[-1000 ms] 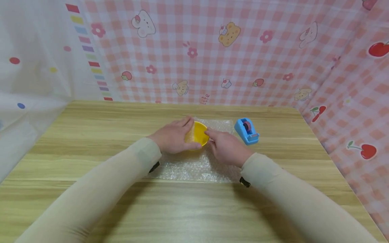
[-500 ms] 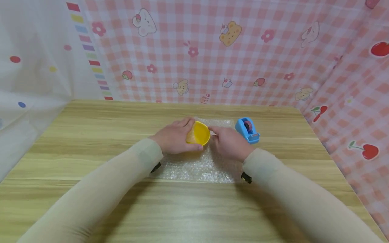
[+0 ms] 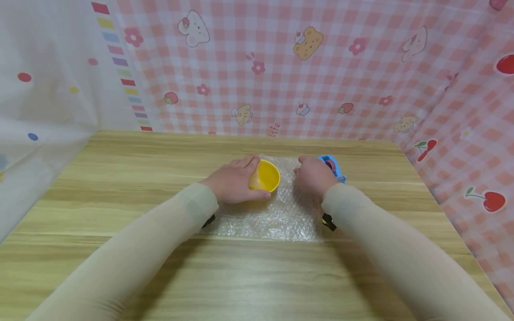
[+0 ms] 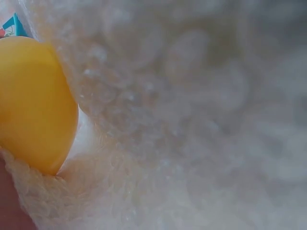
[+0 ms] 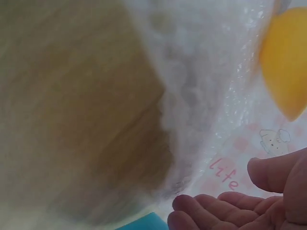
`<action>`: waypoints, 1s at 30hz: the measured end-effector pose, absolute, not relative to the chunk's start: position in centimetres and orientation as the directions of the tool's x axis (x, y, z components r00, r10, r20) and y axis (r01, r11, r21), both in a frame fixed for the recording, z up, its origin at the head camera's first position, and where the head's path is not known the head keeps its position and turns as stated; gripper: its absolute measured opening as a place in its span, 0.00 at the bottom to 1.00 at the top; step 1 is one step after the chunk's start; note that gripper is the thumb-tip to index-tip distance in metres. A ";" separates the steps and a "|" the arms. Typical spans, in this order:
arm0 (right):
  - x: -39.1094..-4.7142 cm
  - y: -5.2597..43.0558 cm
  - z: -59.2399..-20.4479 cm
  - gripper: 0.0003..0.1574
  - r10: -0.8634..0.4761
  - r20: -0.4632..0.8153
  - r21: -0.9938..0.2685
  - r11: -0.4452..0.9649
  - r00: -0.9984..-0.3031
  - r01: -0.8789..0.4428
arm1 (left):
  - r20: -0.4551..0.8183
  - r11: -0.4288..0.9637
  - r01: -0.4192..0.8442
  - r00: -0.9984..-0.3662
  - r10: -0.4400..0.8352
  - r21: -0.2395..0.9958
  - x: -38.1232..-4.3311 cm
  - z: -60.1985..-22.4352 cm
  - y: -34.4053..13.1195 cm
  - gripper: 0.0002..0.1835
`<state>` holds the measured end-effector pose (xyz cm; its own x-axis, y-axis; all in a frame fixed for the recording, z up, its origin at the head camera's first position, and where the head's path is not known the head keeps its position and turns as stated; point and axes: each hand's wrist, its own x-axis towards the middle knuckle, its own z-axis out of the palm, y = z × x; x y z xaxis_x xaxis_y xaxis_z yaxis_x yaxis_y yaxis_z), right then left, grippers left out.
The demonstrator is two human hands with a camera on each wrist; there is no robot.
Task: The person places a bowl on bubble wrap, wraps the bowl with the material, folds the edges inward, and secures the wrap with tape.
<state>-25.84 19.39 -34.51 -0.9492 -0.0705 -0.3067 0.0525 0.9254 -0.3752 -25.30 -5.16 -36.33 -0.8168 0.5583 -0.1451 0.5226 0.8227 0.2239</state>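
Observation:
A yellow bowl (image 3: 271, 176) lies tipped on its side on a sheet of bubble wrap (image 3: 277, 220), its hollow facing right in the head view. My left hand (image 3: 237, 182) grips its left side, thumb at the near edge and fingers over the far edge. A flap of the wrap is folded over the bowl under this palm. In the left wrist view the wrap hangs close beside the bowl (image 4: 38, 105). Right of the bowl, my right hand (image 3: 315, 176) holds nothing, its fingers loosely bent in the right wrist view. It partly covers a blue tape dispenser (image 3: 337, 169).
All this stands on a wood-grain table (image 3: 241, 276). A pink checked curtain (image 3: 277, 89) rises behind and on the right, and a white dotted sheet (image 3: 52, 107) hangs on the left.
My right hand has left the bowl's rim and moved right, up to the tape dispenser, now partly hidden behind it. The left hand has stayed on the bowl.

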 end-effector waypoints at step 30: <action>-26.6 19.1 -34.9 0.40 -0.020 -0.359 -0.252 0.965 -0.933 0.076 | -0.140 0.823 0.516 -0.820 0.555 0.238 -25.1 -36.1 -5.1 0.62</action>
